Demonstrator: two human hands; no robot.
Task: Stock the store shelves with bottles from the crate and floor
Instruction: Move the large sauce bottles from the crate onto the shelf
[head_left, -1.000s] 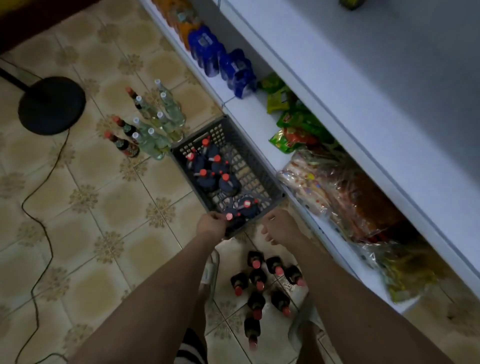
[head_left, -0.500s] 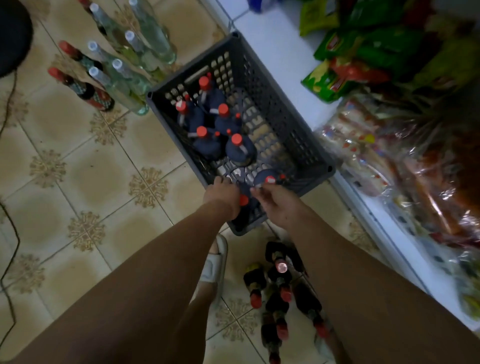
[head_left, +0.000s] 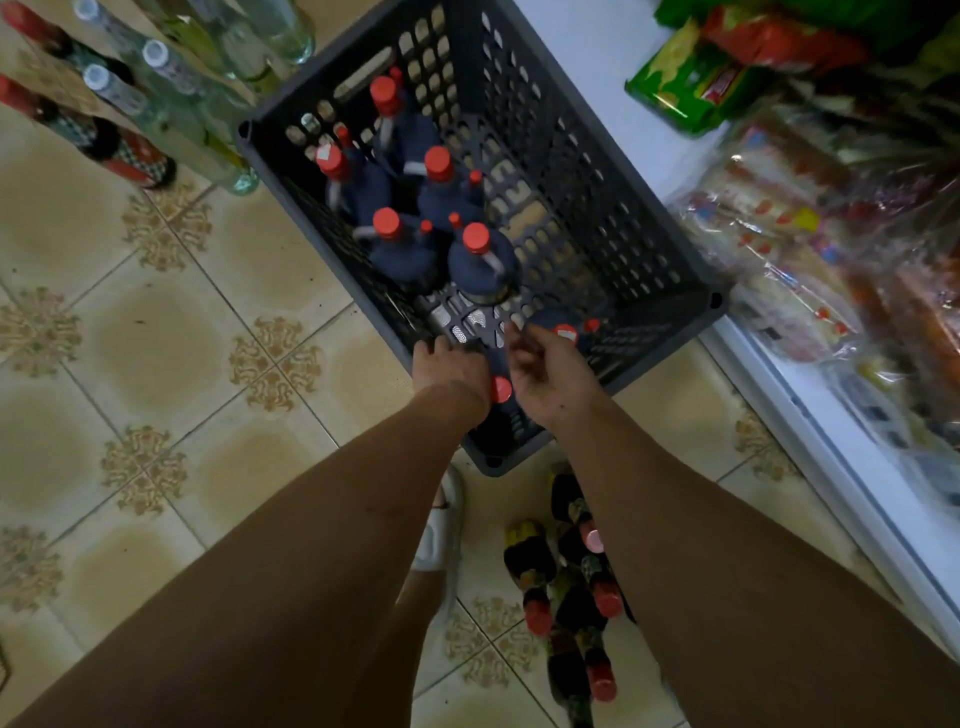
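A dark grey slatted crate (head_left: 587, 171) stands on the tiled floor against the low white shelf (head_left: 810, 415). Several dark bottles with red caps (head_left: 480, 260) stand upright in it. My left hand (head_left: 452, 366) reaches over the crate's near corner with its fingers curled down inside; what they hold is hidden. A red-capped bottle (head_left: 501, 389) leans between my two wrists. My right hand (head_left: 553, 376) hovers beside it, fingers apart, close to another dark bottle (head_left: 563, 330) by the crate's near wall.
Clear glass bottles (head_left: 176, 109) and dark red-capped ones (head_left: 109, 148) stand on the floor left of the crate. More small bottles (head_left: 571, 597) cluster on the floor by my feet, next to a white sandal (head_left: 441, 530). Snack packets (head_left: 779, 218) fill the shelf.
The view has dropped and closed in on the crate. Both hands have gone from the crate's near rim deeper into its near corner, and my right hand's fingers have spread.
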